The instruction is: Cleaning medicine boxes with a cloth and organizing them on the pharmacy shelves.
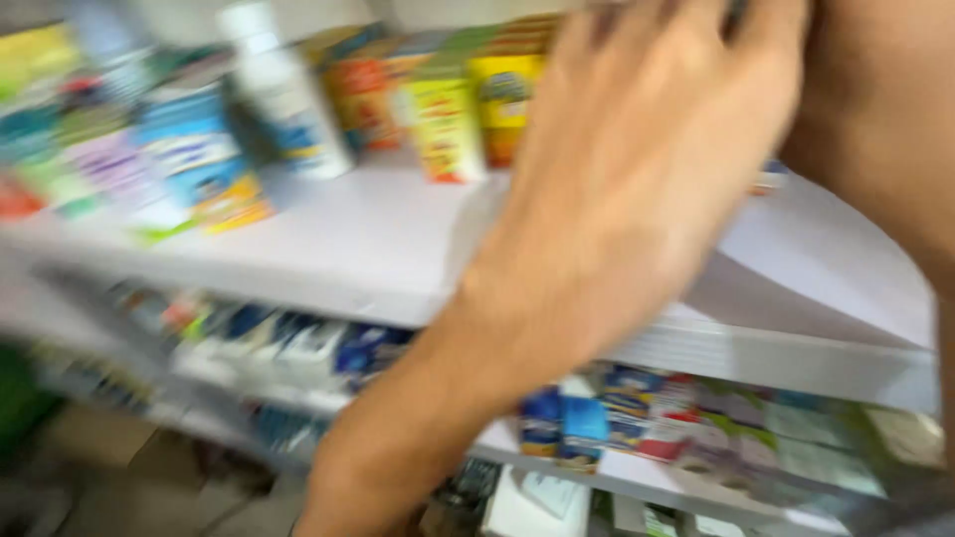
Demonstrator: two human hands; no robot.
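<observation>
The picture is heavily blurred by motion. My left hand [637, 149] reaches up from the bottom centre toward the upper right, its back toward me. It crosses in front of a white shelf [328, 249], and its fingertips run past the top edge, so what they touch is hidden. Nearest to it are yellow boxes [502, 89] standing on that shelf. A bare stretch of my right forearm [880, 109] fills the upper right corner; that hand is out of frame.
On the top shelf stand a white bottle [284, 99], blue and white boxes [189, 139] and several colourful packs. Lower shelves [637, 477] carry rows of small blue, white and red boxes [587, 418]. A brownish floor shows at the bottom left.
</observation>
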